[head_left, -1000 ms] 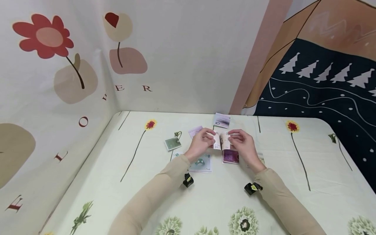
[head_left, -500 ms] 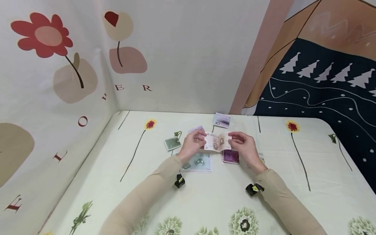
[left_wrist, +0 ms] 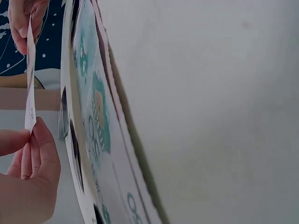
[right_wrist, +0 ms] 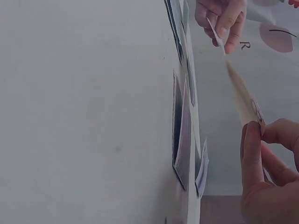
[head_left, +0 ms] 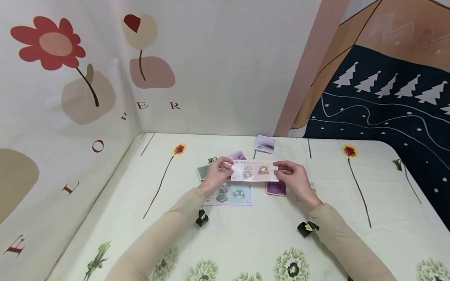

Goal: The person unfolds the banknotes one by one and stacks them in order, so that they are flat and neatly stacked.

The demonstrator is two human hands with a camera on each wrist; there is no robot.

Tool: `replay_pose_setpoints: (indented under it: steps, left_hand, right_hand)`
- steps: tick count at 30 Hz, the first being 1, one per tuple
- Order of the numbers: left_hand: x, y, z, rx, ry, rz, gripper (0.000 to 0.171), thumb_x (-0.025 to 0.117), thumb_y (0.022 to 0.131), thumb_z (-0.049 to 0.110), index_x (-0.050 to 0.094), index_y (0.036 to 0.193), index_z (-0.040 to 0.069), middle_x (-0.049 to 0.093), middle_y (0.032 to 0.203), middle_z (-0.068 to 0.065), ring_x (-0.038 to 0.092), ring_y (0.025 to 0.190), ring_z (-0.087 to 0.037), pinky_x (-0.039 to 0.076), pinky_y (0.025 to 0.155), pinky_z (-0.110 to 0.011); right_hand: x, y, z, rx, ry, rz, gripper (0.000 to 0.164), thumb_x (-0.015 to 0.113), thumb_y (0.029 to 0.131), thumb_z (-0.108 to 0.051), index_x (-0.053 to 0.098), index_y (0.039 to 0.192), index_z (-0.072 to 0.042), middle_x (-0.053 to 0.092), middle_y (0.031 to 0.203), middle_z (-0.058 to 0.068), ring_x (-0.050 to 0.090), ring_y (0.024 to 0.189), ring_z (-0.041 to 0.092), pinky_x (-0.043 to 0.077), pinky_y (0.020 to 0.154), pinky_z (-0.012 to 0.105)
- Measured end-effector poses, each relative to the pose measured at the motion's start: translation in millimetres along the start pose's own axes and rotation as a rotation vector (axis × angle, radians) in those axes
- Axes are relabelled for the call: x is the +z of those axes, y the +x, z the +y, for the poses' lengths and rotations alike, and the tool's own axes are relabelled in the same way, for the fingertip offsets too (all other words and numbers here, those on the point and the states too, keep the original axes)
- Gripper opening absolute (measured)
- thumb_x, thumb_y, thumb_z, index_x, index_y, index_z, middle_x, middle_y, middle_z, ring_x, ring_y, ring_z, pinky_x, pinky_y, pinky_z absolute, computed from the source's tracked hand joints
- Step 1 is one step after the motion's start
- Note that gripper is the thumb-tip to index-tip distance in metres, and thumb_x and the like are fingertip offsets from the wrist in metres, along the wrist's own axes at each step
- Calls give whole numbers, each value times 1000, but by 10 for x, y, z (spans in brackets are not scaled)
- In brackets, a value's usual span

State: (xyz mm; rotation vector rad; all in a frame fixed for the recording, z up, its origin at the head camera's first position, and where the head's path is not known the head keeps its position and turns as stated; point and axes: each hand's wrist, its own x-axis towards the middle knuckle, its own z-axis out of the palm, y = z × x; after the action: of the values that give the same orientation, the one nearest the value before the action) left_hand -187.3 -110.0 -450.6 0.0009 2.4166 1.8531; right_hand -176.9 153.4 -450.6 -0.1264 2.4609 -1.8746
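Note:
A pinkish-white play banknote [head_left: 254,171] marked 20 is stretched flat between both hands, lifted above the table. My left hand [head_left: 217,175] pinches its left end between thumb and fingers. At the other end, my right hand [head_left: 294,177] pinches the right edge. Seen edge-on in the left wrist view, the banknote [left_wrist: 31,84] stands apart from the tabletop. Below it on the table lies a flat blue-green banknote [head_left: 230,195] marked 50. A folded magenta banknote [head_left: 276,188] sits near my right hand, partly covered by the held note.
Close to my left hand lies a folded green banknote [head_left: 203,171]. Behind the held note are a purple banknote [head_left: 237,155] and a folded one marked 10 [head_left: 265,144]. Another pale note shows partly behind my right wrist. A flower-printed cloth [head_left: 246,238] covers the table.
My left hand has moved left, pulling the folded 20 note out flat. My right hand has stayed nearly in place, gripping the other end. More of the 50 note is now uncovered.

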Motion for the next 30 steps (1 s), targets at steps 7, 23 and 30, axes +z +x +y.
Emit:
replay_pose_setpoints:
  steps: [7, 23, 30]
  left_hand:
    - [-107, -51, -12, 16, 44, -9, 27, 62, 86, -8, 60, 110, 4, 62, 94, -13, 65, 82, -23, 56, 72, -31]
    - [-359, -247, -76, 25, 93, -36, 26, 61, 87, -8, 60, 111, 4, 64, 90, -9, 65, 81, -20, 55, 74, -33]
    - [-467, -333, -129, 29, 110, -56, 26, 61, 86, -9, 60, 110, 1, 64, 94, -12, 65, 85, -23, 55, 77, -33]
  right_hand:
    - [34, -7, -9, -12, 23, -24, 31, 65, 88, 0, 63, 117, 8, 63, 105, 22, 62, 85, 8, 53, 73, 18]
    - [234, -62, -36, -51, 46, -83, 25, 66, 87, 3, 65, 111, 11, 66, 92, 17, 64, 77, 8, 54, 71, 20]
    - [336, -107, -84, -10, -26, -99, 24, 68, 86, -1, 68, 109, 5, 67, 90, 11, 64, 76, 12, 53, 66, 20]
